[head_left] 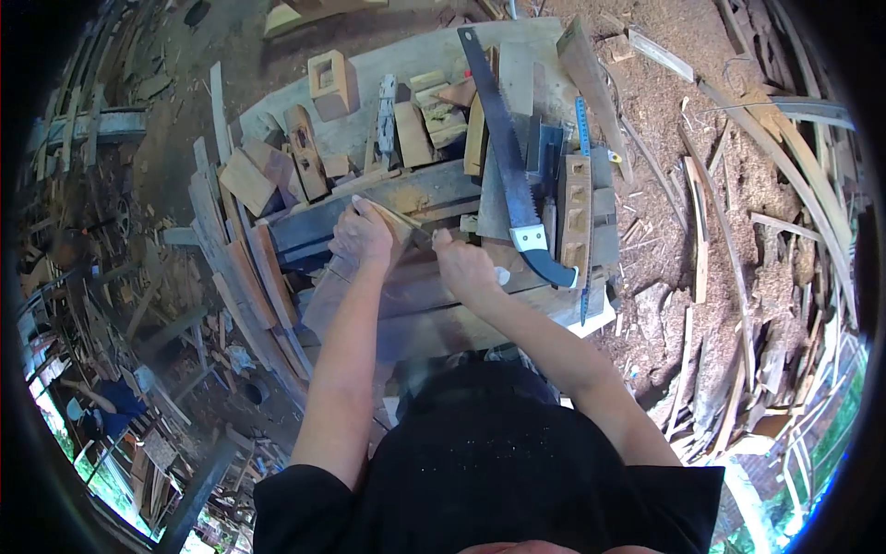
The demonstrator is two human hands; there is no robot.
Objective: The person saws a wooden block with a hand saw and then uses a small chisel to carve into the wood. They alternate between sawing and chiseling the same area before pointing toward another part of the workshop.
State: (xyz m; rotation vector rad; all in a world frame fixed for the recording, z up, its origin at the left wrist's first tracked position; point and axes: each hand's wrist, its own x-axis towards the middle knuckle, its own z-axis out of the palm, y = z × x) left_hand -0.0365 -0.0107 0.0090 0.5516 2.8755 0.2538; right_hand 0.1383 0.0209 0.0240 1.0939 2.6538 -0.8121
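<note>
My left hand (362, 233) is closed around a small piece of wood (399, 227) over the middle of the workbench. Just to the right, my right hand (467, 266) grips a slim tool, seemingly a chisel (422, 231); its narrow end points up and left at the wood. Most of its handle is covered by my fingers. Beyond my right hand lies a hand saw (503, 138) with a dark blade and a black and white handle. A dark beam (434, 187) runs across the bench behind both hands.
Several wood blocks (413, 134) and a hollow wooden block (332, 85) sit at the back of the bench. A notched wooden bar (576, 212) stands right of the saw. Long strips (261, 277) edge the left side. Shavings and scraps (664, 268) cover the ground.
</note>
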